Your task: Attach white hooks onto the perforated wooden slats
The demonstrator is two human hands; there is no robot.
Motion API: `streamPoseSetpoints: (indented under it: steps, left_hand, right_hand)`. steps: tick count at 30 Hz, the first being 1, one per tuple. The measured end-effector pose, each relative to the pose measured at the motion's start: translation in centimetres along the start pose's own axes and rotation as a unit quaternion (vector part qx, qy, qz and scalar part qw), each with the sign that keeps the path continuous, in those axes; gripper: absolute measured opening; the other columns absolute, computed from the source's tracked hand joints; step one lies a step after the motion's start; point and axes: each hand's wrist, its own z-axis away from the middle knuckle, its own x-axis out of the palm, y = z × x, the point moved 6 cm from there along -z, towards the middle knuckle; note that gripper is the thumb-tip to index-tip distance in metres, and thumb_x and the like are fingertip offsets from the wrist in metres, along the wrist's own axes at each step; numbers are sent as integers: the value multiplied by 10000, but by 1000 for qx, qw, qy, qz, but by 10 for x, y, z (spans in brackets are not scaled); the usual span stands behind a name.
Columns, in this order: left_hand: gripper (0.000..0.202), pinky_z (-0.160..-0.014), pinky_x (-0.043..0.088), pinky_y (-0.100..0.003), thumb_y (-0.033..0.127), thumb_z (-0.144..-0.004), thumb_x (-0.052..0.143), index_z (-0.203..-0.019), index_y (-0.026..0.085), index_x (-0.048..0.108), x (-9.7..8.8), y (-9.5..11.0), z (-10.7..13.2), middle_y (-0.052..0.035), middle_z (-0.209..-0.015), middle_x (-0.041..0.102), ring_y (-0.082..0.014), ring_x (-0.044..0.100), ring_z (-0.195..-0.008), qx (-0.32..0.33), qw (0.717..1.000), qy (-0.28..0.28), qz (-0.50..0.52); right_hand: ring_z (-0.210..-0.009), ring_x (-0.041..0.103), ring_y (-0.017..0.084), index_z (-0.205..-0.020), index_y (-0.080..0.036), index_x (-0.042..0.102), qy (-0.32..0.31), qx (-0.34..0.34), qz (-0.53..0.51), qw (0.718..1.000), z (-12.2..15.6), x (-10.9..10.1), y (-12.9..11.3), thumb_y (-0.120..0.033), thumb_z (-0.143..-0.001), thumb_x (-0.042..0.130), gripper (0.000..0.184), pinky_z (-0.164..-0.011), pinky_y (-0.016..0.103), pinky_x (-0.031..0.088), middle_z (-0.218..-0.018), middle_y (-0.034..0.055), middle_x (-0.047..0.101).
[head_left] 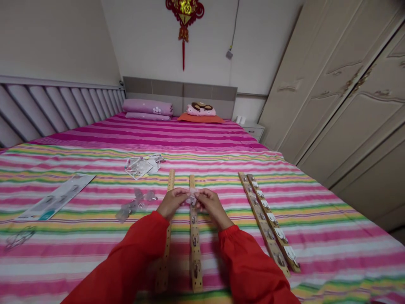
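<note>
Between the fingertips of both hands is a small clear plastic bag [192,196], with something small and shiny that I cannot make out. My left hand [173,202] pinches it from the left, my right hand [210,205] from the right. Beneath them runs a narrow wooden strip [196,249] bearing several small metal pieces in a row. Left of it, partly behind my left hand and sleeve, lies a second wooden strip [171,179] with holes. Several crumpled clear plastic bags [136,205] are on the bedspread beside my left hand.
To the right lie two wooden strips [261,213] with metal pieces, one also holding white pieces. Further left are a pile of packets [144,165], a long printed card [58,198] and a thin wire-like item [20,237]. Everything rests on a striped bedspread [104,245].
</note>
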Motion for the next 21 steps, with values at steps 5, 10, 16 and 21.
streamPoseSetpoints:
  steps: [5, 10, 16, 21]
  left_hand:
    - [311, -503, 388, -202, 295, -468, 811, -663, 133, 632, 9, -2, -25, 27, -540, 591, -70, 497, -483, -19, 999, -4, 30]
    - [269, -519, 416, -195, 249, -489, 785, -667, 139, 615, 11, -10, -48, 29, -541, 601, -77, 535, -501, -31, 999, 27, 19]
    - [178, -449, 357, -195, 193, -513, 736, -541, 153, 565, 6, -28, -68, 41, -419, 529, -75, 472, -422, -35, 998, 51, -27]
    - [138, -434, 327, -198, 161, -516, 699, -518, 150, 561, 1, -39, -78, 43, -391, 518, -74, 450, -398, -35, 996, 58, -51]
  right_hand:
    - [-425, 534, 102, -753, -149, 650, 57, 3, -34, 998, -17, -19, 1, -310, -544, 780, 294, -414, 200, 395, -477, -20, 619]
    - [-463, 547, 103, -721, -146, 678, 81, 15, -31, 996, -32, -27, 8, -258, -532, 760, 235, -434, 203, 398, -528, -7, 648]
    - [-438, 506, 101, -642, -152, 682, 98, 15, -19, 995, -48, -26, 27, -210, -502, 716, 155, -419, 211, 366, -488, -15, 625]
    - [-422, 466, 93, -631, -153, 686, 104, 5, -13, 994, -57, -26, 43, -207, -516, 694, 128, -426, 217, 350, -467, -27, 603]
